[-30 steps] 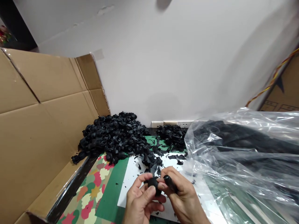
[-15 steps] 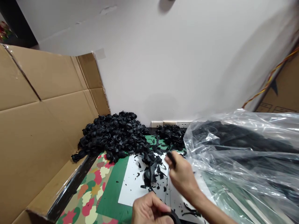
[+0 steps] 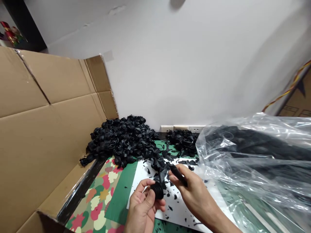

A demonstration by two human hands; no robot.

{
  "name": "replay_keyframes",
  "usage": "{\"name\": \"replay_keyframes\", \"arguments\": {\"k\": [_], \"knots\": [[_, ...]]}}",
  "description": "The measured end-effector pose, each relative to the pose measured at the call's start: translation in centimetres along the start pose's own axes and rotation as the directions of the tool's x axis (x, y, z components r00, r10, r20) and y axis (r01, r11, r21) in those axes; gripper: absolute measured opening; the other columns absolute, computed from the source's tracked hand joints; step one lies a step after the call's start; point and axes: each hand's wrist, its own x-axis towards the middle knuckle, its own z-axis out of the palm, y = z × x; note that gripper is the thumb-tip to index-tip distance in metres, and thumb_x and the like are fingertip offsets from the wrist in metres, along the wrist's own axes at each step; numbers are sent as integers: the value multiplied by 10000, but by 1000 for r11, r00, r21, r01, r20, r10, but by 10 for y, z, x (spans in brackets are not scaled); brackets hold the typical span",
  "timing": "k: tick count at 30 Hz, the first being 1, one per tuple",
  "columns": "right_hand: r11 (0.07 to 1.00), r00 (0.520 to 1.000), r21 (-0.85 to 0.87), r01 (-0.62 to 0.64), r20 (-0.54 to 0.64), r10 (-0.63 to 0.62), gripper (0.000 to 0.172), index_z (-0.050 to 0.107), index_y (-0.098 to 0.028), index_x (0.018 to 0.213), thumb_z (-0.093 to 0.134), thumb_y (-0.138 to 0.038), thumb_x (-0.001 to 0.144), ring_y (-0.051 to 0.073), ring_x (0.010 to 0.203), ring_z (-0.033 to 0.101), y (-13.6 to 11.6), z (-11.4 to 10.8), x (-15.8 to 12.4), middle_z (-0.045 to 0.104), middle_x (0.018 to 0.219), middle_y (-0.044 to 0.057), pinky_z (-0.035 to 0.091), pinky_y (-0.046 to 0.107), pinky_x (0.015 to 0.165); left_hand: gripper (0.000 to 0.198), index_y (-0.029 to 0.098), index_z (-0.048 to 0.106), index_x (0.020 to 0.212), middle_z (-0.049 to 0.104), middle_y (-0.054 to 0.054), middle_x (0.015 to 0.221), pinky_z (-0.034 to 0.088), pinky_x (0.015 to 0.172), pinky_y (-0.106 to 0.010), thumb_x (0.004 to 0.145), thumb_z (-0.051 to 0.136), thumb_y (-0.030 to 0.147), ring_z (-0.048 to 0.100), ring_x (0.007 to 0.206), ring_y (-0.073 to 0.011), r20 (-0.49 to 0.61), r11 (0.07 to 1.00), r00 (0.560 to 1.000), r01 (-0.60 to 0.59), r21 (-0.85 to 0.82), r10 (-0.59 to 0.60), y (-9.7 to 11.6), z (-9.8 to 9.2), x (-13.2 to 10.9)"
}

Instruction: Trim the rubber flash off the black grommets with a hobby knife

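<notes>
small workshop bench: rubber parts heap (image 3: 123, 142), cardboard carton (image 3: 48, 129), plastic bag (image 3: 255, 155).

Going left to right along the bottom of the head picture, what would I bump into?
Cardboard box, colourful mat, left hand holding a ribbed black part, right hand holding a black tool, clear plastic bag.

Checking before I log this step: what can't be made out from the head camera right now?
Black tool in the right hand: one end buried in the fingers, kind unclear, head view.
Ribbed part in the left hand: far side covered by fingers, head view.
Plastic bag contents: only dark shapes through glare and creases.
Cardboard box: lower corner cut off by the bottom edge.
</notes>
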Motion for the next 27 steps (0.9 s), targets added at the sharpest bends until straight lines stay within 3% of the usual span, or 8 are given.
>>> {"name": "replay_keyframes", "arguments": {"k": [7, 11, 15, 17, 20, 23, 25, 27], "knots": [[965, 956, 54, 258, 128, -263, 187, 602, -192, 798, 432, -119, 828, 152, 625, 585, -5, -1, -13, 588, 713, 32, 446, 231, 553, 326, 158, 669, 807, 677, -36, 630, 448, 480, -208, 555, 848, 260, 595, 495, -124, 11, 1000, 1000, 15, 22, -15, -1, 0, 1], [881, 888, -153, 447, 193, -417, 229, 592, -188, 876, 415, -57, 812, 121, 559, 567, 2, 5, -18, 581, 756, 34, 418, 203, 498, 344, 149, 685, 763, 671, -35, 633, 454, 483, -200, 504, 869, 281, 594, 537, -129, -59, 998, 997, -44, 54, 47, -2, 2, 2], [699, 796, -390, 600, 209, -568, 185, 554, -190, 724, 443, -52, 777, 122, 418, 480, 2, 12, -19, 550, 642, 8, 287, 233, 381, 340, 137, 702, 715, 653, -25, 600, 464, 468, -199, 480, 872, 314, 581, 518, -126, -85, 975, 985, -133, 178, 149, -1, 3, 1], [657, 782, -441, 611, 212, -586, 176, 520, -202, 674, 462, -45, 729, 126, 384, 454, 3, 13, -18, 542, 612, 2, 250, 245, 362, 323, 131, 711, 702, 647, -20, 578, 457, 460, -182, 484, 871, 308, 569, 498, -111, -72, 951, 975, -187, 248, 211, 0, 2, -1], [743, 865, -463, 484, 122, -487, 169, 496, -211, 680, 447, -50, 698, 134, 385, 460, 6, 5, -7, 549, 602, 4, 261, 237, 368, 308, 120, 701, 663, 634, -17, 522, 408, 380, -166, 493, 868, 315, 541, 392, -91, -8, 953, 992, -118, 280, 125, 1, 1, -6], [950, 992, -296, 94, -58, -116, 115, 464, -221, 669, 439, -142, 748, 155, 435, 497, 8, -14, 8, 556, 583, 14, 335, 242, 401, 317, 131, 690, 666, 627, -11, 499, 358, 325, -169, 489, 870, 322, 520, 326, -91, 52, 987, 998, 12, 159, -20, 5, 0, -9], [980, 990, -146, -136, -50, 130, 193, 422, -238, 625, 401, -262, 816, 161, 442, 486, 5, -25, 14, 530, 549, 8, 349, 256, 406, 292, 145, 696, 715, 636, -16, 510, 398, 380, -181, 522, 862, 290, 561, 389, -110, 63, 999, 998, 12, 47, -15, 7, 0, -7], [969, 970, -51, -242, 15, 243, 258, 399, -245, 599, 362, -339, 837, 168, 451, 475, 1, -29, 15, 512, 535, 5, 359, 273, 421, 267, 153, 698, 756, 668, -34, 562, 436, 455, -202, 559, 849, 251, 591, 462, -125, 80, 999, 997, 10, -38, -7, 9, -1, -5]]}}
